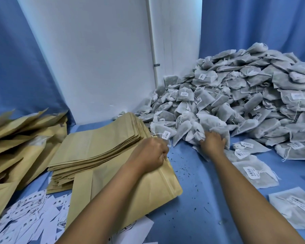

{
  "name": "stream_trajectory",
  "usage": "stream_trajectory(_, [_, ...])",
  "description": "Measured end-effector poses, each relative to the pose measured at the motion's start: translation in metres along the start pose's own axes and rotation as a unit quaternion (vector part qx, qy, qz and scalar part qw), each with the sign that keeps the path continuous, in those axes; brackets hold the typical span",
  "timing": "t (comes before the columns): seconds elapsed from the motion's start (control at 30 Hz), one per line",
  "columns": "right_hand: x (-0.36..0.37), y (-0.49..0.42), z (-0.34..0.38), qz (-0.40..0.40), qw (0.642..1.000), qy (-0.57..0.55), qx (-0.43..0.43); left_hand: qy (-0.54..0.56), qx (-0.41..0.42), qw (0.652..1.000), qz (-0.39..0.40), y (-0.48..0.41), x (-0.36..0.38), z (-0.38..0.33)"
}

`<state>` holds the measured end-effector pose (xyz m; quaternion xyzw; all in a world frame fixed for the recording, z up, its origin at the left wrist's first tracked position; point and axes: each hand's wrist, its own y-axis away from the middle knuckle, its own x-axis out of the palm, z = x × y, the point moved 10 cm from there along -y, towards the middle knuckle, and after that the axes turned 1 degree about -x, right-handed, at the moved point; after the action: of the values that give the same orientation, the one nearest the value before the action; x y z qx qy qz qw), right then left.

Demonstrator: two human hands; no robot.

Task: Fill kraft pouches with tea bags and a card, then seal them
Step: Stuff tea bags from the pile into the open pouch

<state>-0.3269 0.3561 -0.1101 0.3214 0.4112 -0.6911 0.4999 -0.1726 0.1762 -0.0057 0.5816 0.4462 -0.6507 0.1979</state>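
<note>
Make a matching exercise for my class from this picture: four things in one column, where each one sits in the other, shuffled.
Things
1. tea bag heap
2. flat pouch stack
3. printed cards
4. left hand

Places
A. bottom left corner
B. on the mouth of a kraft pouch
C. right, against the curtain
D. centre left, beside the heap

Pairs: 1-C, 2-D, 3-A, 4-B

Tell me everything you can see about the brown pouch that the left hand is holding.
The pouch is flat, tan kraft paper, with a pressed zip strip near its mouth at the right. It lies on the blue cloth, tilted, overlapping the stack of pouches and some white cards. The left hand pinches its upper mouth corner; the forearm crosses it.
</note>
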Motion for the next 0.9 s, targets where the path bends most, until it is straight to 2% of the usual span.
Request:
stream_trajectory(0.03, [-0.008,0.003,0.001,-0.020,0.994,-0.110,0.009,0.006,-0.002,1.000,-0.004,0.001,0.000,0.002])
stream_trajectory(0.07, [-0.010,0.008,0.002,-0.014,0.956,-0.291,0.032,0.011,-0.005,1.000,-0.011,0.001,0.000,0.005])
stream_trajectory(0.1, [-0.002,0.016,0.008,0.035,0.866,-0.494,0.065,0.017,-0.008,1.000,-0.019,0.002,-0.001,0.008])
stream_trajectory(0.13, [0.004,0.027,0.022,0.097,0.752,-0.647,0.084,0.022,-0.010,0.999,-0.029,0.002,-0.002,0.010])
stream_trajectory(0.17, [0.006,0.037,0.035,0.147,0.644,-0.746,0.085,0.027,-0.011,0.999,-0.039,0.003,-0.004,0.011])
stream_trajectory(0.2, [0.005,0.047,0.046,0.187,0.569,-0.797,0.080,0.033,-0.013,0.998,-0.051,0.003,-0.006,0.012])
stream_trajectory(0.23, [0.003,0.059,0.058,0.228,0.519,-0.820,0.071,0.040,-0.016,0.997,-0.064,0.004,-0.008,0.013])
stream_trajectory(0.27, [0.002,0.073,0.069,0.268,0.490,-0.827,0.063,0.047,-0.021,0.996,-0.079,0.005,-0.010,0.015])
stream_trajectory(0.3, [0.004,0.087,0.079,0.307,0.477,-0.821,0.055,0.053,-0.029,0.994,-0.095,0.007,-0.012,0.018])
stream_trajectory(0.33, [0.008,0.101,0.088,0.341,0.484,-0.805,0.047,0.055,-0.038,0.991,-0.115,0.009,-0.016,0.020])
stream_trajectory(0.4, [0.018,0.127,0.105,0.393,0.522,-0.756,0.036,0.063,-0.044,0.982,-0.170,0.015,-0.026,0.021])
stream_trajectory(0.57, [0.025,0.143,0.123,0.392,0.625,-0.675,0.027,0.107,-0.040,0.951,-0.288,0.039,-0.056,0.021])
stream_trajectory(0.7, [0.019,0.153,0.139,0.384,0.788,-0.478,-0.057,0.113,0.003,0.957,-0.268,0.046,-0.056,0.011])
stream_trajectory(0.73, [0.021,0.155,0.143,0.381,0.817,-0.428,-0.058,0.118,0.000,0.957,-0.266,0.046,-0.055,0.011])
stream_trajectory(0.83, [0.030,0.169,0.154,0.387,0.877,-0.276,-0.068,0.118,0.002,0.956,-0.268,0.040,-0.056,0.004])
stream_trajectory(0.9, [0.031,0.179,0.157,0.399,0.889,-0.204,-0.095,0.089,0.025,0.961,-0.259,0.035,-0.057,-0.006])
